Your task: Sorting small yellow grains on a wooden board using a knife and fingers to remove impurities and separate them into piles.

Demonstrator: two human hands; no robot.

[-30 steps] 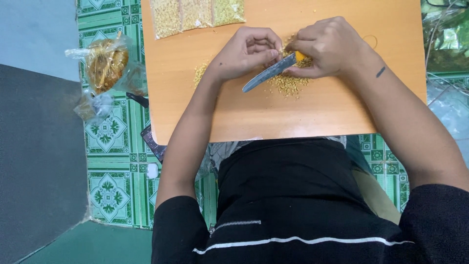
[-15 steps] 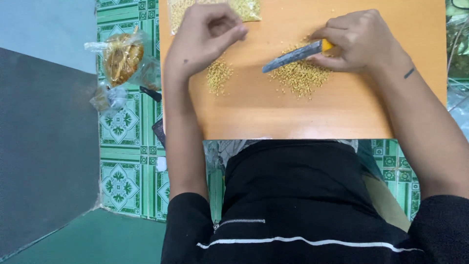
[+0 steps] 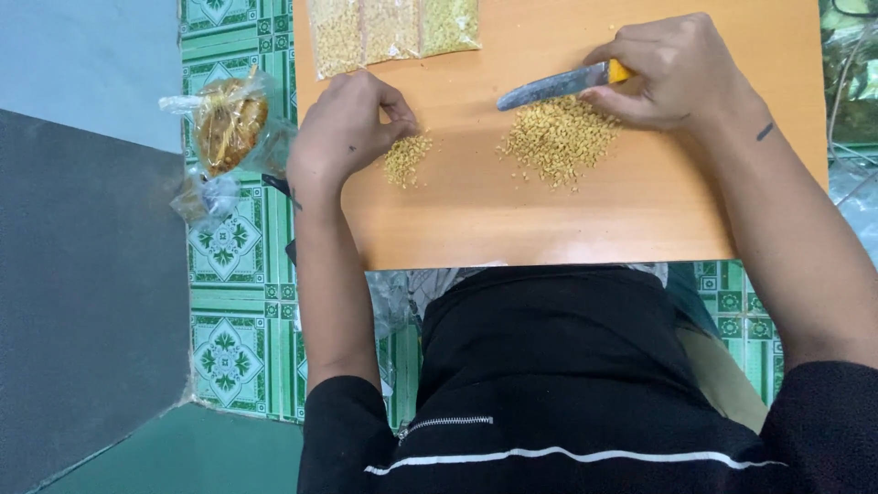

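Packets: three clear packets (image 3: 393,32) of yellow grains at the board's far edge.
Bag: one clear bag (image 3: 229,123) on the tiled floor, brownish contents.
Grain: two loose piles on the orange board (image 3: 549,224); small pile (image 3: 404,157), large pile (image 3: 556,137).
Left hand (image 3: 346,128): fingers pinched narrow at the small pile.
Right hand (image 3: 677,69): gripping one knife (image 3: 558,85), blade above the large pile.

Top edge cuts off the grain packets (image 3: 393,32).

Both hands (image 3: 352,128) (image 3: 677,73) curled, fingers pinched
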